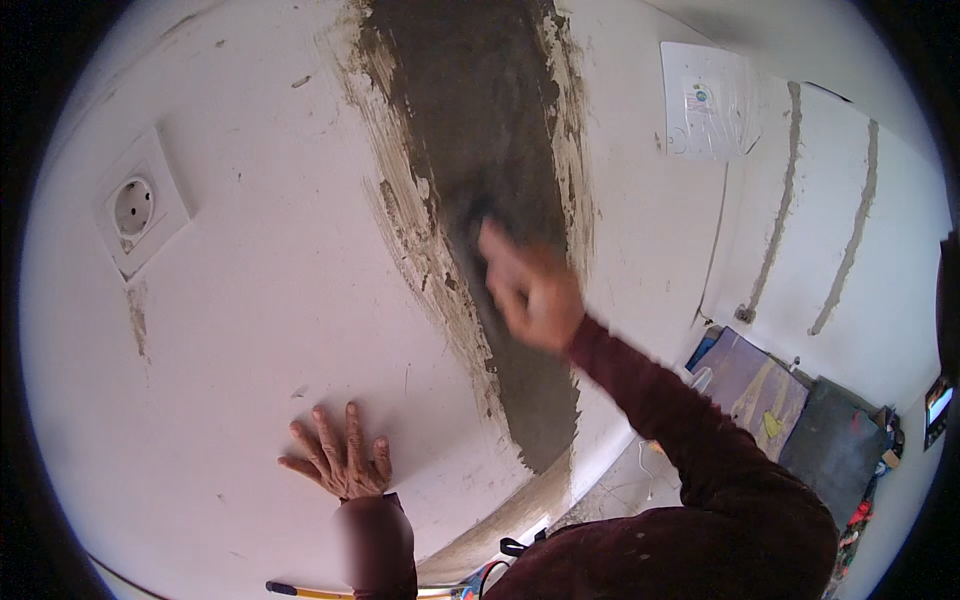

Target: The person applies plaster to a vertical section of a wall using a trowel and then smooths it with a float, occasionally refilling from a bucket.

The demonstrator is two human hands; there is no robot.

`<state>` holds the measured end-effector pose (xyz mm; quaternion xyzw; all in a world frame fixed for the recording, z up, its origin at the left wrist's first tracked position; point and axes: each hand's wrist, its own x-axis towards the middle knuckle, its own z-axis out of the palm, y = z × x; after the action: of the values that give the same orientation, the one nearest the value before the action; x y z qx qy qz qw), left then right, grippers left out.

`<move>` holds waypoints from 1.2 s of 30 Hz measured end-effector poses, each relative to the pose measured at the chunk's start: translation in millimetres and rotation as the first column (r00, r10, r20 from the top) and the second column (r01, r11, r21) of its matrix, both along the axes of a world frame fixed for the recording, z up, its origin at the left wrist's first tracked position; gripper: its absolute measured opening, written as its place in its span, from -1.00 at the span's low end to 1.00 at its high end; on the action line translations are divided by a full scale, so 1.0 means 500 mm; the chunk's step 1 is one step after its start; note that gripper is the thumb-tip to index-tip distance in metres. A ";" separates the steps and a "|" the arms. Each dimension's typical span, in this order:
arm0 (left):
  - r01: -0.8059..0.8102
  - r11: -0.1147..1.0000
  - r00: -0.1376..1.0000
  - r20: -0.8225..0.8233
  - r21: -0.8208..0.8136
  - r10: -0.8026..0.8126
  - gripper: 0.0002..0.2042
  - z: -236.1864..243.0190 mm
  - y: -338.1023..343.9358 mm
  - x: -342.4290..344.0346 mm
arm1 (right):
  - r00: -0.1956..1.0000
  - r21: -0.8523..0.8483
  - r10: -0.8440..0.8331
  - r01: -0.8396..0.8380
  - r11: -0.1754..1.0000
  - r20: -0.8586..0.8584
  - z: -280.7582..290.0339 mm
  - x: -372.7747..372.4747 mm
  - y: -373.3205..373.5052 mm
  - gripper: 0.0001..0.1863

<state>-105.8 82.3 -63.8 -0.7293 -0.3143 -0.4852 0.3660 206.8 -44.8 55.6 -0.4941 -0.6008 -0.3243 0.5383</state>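
Observation:
A broad strip of dark grey plaster [475, 110] runs down the white wall [280, 270], with rough, pale smears along both edges. My right hand [535, 295] is closed against the middle of this strip and blurred by motion. A dark shape shows at its fingertips, but its kind is lost against the dark plaster. Lower left, my left hand [345, 455] lies flat on the white wall, fingers spread and holding nothing. Maroon sleeves cover both arms.
A white socket [134, 208] sits on the wall at left. A plastic-covered white panel [700, 100] is at upper right. Boards [750, 380] and a dark sheet [835, 435] lean near the far wall. A yellow handle [320, 594] shows at the bottom.

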 end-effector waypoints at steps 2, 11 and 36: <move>-0.008 1.000 1.000 -0.014 0.016 0.008 -0.44 0.011 -0.007 0.000 | 0.990 -0.158 -0.113 0.125 0.980 0.080 -0.109 -0.039 -0.020 -0.51; -0.056 0.998 0.998 -0.025 0.035 0.057 -0.38 0.002 0.000 -0.013 | 0.996 0.105 -0.092 0.089 0.990 0.022 0.184 0.031 0.015 -0.53; -0.133 0.987 0.989 -0.061 0.086 0.138 -0.43 0.012 -0.010 -0.012 | 0.987 0.032 -0.131 0.129 0.991 0.098 0.295 0.070 0.012 -0.59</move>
<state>-111.8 77.4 -57.7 -0.7064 -0.3308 -0.4471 0.4378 241.7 -38.6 203.2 -0.5086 -0.5892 -0.3906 0.4915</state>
